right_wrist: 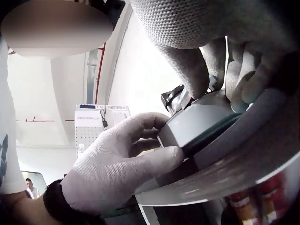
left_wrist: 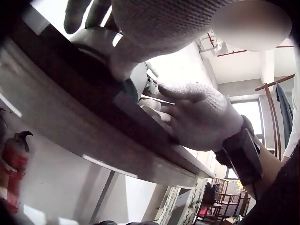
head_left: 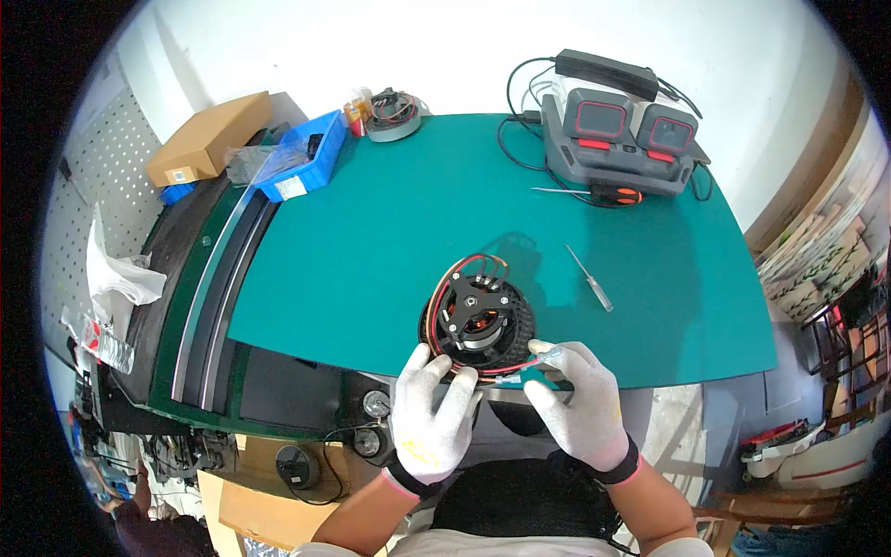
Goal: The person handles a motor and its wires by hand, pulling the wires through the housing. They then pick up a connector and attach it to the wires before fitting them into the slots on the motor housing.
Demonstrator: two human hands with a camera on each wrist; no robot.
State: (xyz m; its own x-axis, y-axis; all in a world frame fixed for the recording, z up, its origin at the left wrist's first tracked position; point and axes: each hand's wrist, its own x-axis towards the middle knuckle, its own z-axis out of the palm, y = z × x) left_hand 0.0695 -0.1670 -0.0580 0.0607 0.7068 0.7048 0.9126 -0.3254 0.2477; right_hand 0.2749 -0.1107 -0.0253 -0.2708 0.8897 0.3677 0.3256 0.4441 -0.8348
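Observation:
A round motor (head_left: pixel 478 320) with a black three-armed bracket lies near the table's front edge, copper windings showing through its openings. Its grey side wall (right_wrist: pixel 206 117) shows in the right wrist view. My gloved left hand (head_left: pixel 432 418) grips its near left rim, thumb in front and fingers over the wires. Red, black and yellow wires (head_left: pixel 434 320) loop round the motor and end in clear-sleeved terminals (head_left: pixel 509 379) at the near side. My gloved right hand (head_left: pixel 585 404) is at the near right rim, thumb and forefinger apart, fingertips right at the wire ends.
A small screwdriver (head_left: pixel 594 283) lies right of the motor. Farther back are an orange-handled screwdriver (head_left: pixel 617 195) and a dual battery charger (head_left: pixel 617 139). Back left hold a blue bin (head_left: pixel 311 172), another motor (head_left: pixel 393 121) and a cardboard box (head_left: pixel 209 139).

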